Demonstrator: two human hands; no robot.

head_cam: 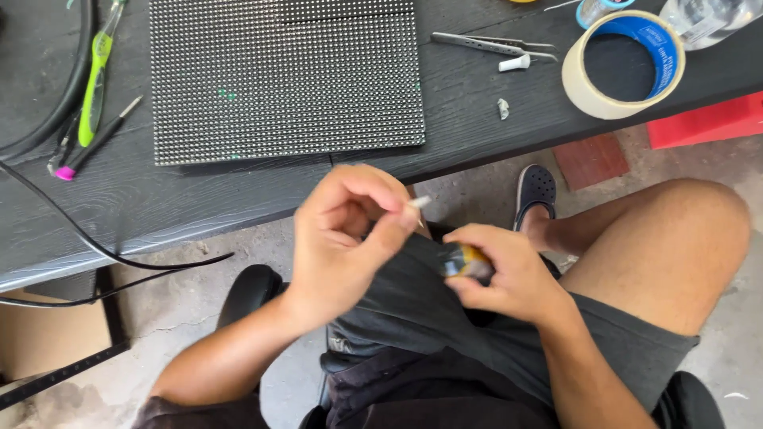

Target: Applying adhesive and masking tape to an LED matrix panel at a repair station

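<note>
Your left hand (342, 238) pinches a small white cap (419, 202) in a tight grip above your lap; your right hand (505, 274) grips the small tube (465, 260). Keep both steady, below the counter (477, 135).

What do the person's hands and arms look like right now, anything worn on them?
Both hands, left hand and right hand, are bare: no gloves, rings or watch visible. Forearms are uncovered to the frame's edge, no sleeves showing. The person wears dark grey shorts and a dark clog.
</note>
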